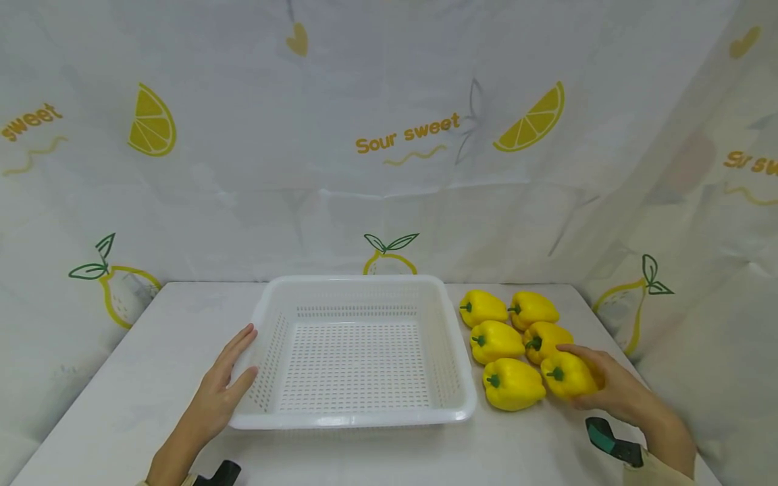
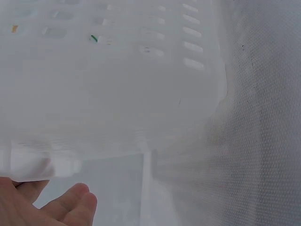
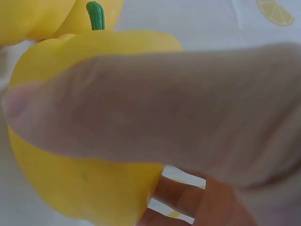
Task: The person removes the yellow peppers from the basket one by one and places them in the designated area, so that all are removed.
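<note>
A white plastic basket (image 1: 352, 419) with a perforated bottom and sides stands on the table; no items show inside it. My left hand (image 1: 220, 386) rests at the basket's left rim, its fingers fairly straight and the thumb spread apart. In the left wrist view, fingertips (image 2: 77, 200) show beside the basket's pale wall (image 2: 108, 94). To the right of the basket, my right hand (image 1: 616, 385) grips a yellow bell pepper (image 1: 566, 375) with a green stem. The right wrist view shows the thumb (image 3: 103, 108) lying across this pepper and other fingers behind it.
Several other yellow bell peppers lie grouped right of the basket, among them a front one (image 1: 513, 385) and a back one (image 1: 483, 308). Behind the white table (image 1: 121, 385) hangs a pale curtain (image 1: 243, 202) with lemon prints, which also runs along the sides.
</note>
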A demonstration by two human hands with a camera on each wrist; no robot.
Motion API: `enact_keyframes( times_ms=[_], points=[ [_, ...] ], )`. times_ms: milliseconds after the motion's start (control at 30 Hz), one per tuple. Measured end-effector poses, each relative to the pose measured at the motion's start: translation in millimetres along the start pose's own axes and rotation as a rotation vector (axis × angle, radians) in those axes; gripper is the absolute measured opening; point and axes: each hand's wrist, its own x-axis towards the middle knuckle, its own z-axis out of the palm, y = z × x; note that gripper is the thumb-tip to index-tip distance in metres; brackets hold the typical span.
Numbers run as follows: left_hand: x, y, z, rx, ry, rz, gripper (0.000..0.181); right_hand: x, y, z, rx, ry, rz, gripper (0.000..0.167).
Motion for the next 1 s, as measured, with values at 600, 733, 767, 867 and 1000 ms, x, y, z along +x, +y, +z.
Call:
enact_keyframes(
  times_ms=[600,733,767,867,1000],
  points=[
    [-0.2,-0.1,-0.6,-0.010,-0.001,-0.001,0.060,9.2,11.9,6.5,-0.066,-0.061,0.034,0.087],
    [-0.3,0.5,-0.8,-0.014,0.000,-0.004,0.060,8.6,12.1,6.2,-0.060,-0.069,0.022,0.090],
    [-0.5,0.3,-0.9,-0.015,0.000,-0.003,0.060,8.3,12.5,6.2,-0.057,-0.069,0.018,0.091],
    [-0.4,0.4,-0.6,-0.015,0.000,-0.003,0.060,7.4,14.2,6.4,-0.048,-0.061,-0.005,0.090],
    [-0.3,0.7,-0.2,-0.012,0.002,-0.004,0.060,6.9,16.2,6.4,-0.023,-0.056,-0.014,0.085]
  ],
)
